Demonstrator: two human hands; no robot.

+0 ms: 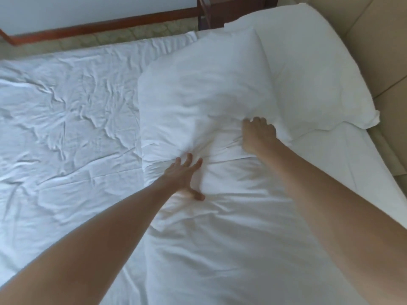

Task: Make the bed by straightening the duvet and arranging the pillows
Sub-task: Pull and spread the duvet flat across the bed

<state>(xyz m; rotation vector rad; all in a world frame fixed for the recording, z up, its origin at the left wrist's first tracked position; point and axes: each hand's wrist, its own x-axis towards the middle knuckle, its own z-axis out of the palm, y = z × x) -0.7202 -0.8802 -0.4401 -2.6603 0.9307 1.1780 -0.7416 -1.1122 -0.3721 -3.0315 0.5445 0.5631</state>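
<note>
Wrinkled white sheet (66, 111) covers bed, left and centre. Tan padded headboard (378, 47) along right edge. Front pillow (202, 91) lies on sheet near headboard end, overlapping second pillow (308, 73) behind it, beside headboard. Dark wooden nightstand (222, 12) at far side. Left hand (187, 172), fingers spread and straight, presses pillow's near edge. Right hand (257, 133), fingers curled, grips bunched fabric of front pillow.

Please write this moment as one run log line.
left hand: flat on duvet | right hand: grips pillow | second pillow: behind
</note>
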